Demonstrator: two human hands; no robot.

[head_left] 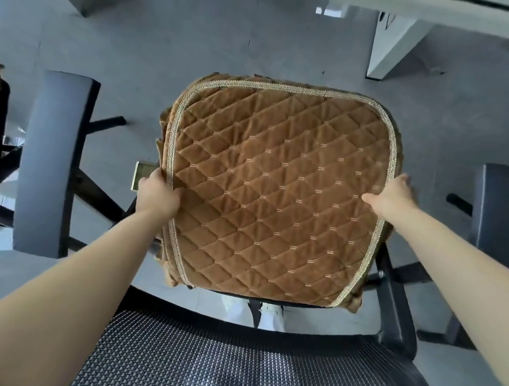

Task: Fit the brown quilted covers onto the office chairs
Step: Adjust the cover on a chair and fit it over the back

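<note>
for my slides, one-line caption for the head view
Both hands, left hand and right hand, hold the brown quilted cover on the office chair seat.

Brown quilted cover (pixel 274 192): diamond stitching, pale braided trim round edge, spread flat over seat of office chair (pixel 255 371), skirt gathered down sides. Left edge pinched in left hand (pixel 158 194); right edge under right hand (pixel 391 199). Chair's black mesh backrest nearer than both hands, uncovered.

Cover: brown quilted cover (pixel 274 192) stretched over the chair seat.
Left hand (pixel 157 193): grips the cover's braided left edge.
Right hand (pixel 391 198): holds the right edge, thumb on top.
Near: mesh backrest (pixel 223 373), grey armrests (pixel 51 163) either side.
</note>
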